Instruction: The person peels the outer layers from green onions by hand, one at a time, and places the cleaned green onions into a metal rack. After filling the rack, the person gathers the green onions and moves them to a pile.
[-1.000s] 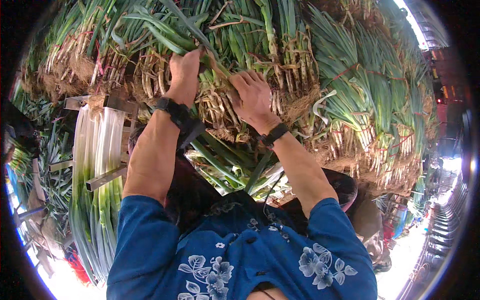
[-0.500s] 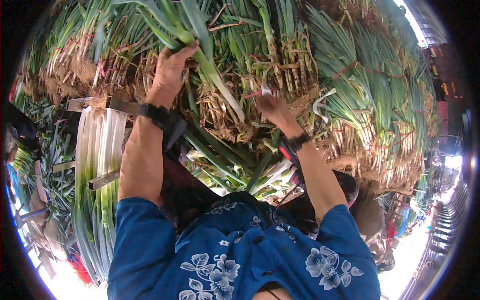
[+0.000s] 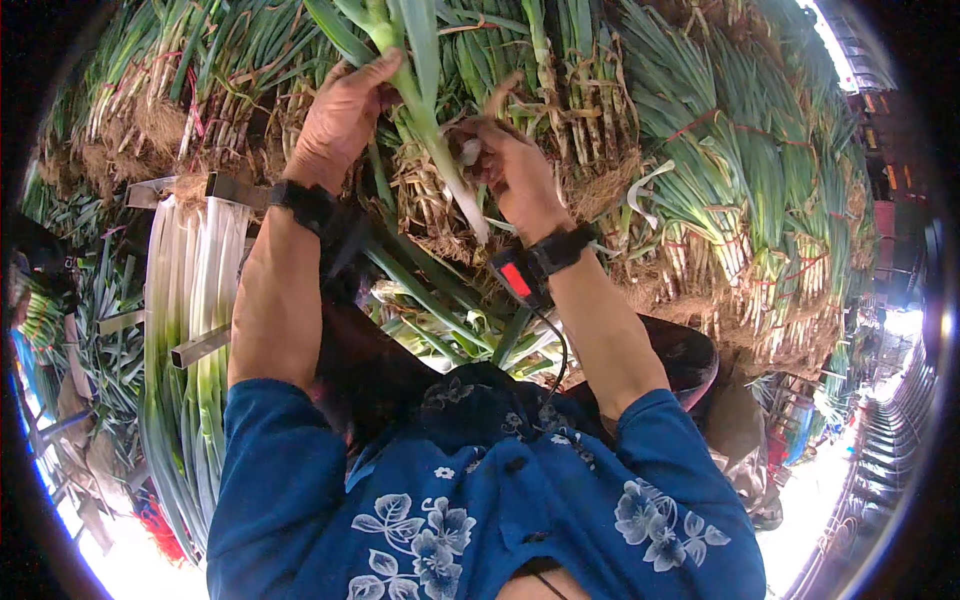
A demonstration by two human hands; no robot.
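Green and white, the leek (image 3: pixel 445 165) slants down between the hands! The left hand (image 3: pixel 336 118) clamps its upper stem, thumb across it. The right hand (image 3: pixel 520 178) curls just beside the stem; whether it grips anything, I cannot tell. Left of the left hand, pale stalks (image 3: pixel 200 290) hang; right of the right hand, rooty bundles (image 3: pixel 745 190) crowd in.

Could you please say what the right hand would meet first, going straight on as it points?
Probably the stacked green leeks behind, just right of the single leek in the left hand, though depth is unclear.
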